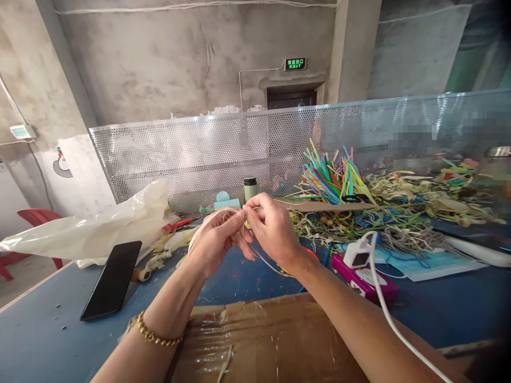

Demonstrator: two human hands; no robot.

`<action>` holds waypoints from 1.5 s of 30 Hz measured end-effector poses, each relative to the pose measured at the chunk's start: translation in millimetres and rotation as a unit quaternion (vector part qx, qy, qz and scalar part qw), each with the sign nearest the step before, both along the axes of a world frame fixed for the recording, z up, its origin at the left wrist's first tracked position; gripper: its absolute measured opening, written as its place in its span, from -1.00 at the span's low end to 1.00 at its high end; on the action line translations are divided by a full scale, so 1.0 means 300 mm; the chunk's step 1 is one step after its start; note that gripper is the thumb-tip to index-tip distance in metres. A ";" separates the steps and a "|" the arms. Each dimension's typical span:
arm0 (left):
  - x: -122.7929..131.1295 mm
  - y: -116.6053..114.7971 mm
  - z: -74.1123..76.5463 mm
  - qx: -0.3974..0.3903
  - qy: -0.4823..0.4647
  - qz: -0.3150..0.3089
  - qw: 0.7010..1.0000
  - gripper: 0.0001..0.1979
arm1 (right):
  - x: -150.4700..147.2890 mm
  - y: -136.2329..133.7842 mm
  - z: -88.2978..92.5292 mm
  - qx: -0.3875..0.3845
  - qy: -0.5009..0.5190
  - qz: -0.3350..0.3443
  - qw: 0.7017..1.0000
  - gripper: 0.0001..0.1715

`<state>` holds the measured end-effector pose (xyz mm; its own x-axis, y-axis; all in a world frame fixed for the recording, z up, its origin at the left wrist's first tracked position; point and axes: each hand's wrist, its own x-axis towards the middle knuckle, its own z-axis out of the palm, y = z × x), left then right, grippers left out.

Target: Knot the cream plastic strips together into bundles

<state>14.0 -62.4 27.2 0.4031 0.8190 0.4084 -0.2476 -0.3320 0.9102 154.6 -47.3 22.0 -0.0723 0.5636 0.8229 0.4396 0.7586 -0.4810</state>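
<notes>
My left hand (213,239) and my right hand (273,229) meet above the middle of the table, their fingertips almost touching. A pale, thin cord (266,263) is pinched between them; one length droops below my right hand toward the table. More of the cream strand curves around the back of my left hand. Both hands are closed, thumbs pressed to the fingers. The exact spot where the fingertips grip is small and partly covered. Below the hands lies a brown cardboard sheet (263,340) with clear tape on it.
Left are a black phone (112,281) and a crumpled plastic bag (99,229). A green bottle (250,190) stands behind my hands. Right are bundled coloured strips (333,173), tangled scraps (423,197), a purple power strip (369,279) with a white cable, and a blue mask (431,266). A perforated metal screen (207,159) stands behind.
</notes>
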 end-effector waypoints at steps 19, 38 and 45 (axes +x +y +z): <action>-0.041 0.054 -0.012 -0.041 -0.056 -0.055 0.996 -0.90 | 0.012 -0.001 0.004 -0.002 -0.001 0.064 0.998 -0.82; -0.043 0.051 -0.011 -0.037 -0.066 -0.096 0.992 -0.86 | 0.028 0.017 0.008 -0.006 -0.034 0.049 0.998 -0.80; -0.054 0.060 -0.012 -0.013 -0.019 -0.064 0.998 -0.91 | 0.049 0.034 0.012 -0.085 -0.062 0.116 0.988 -0.71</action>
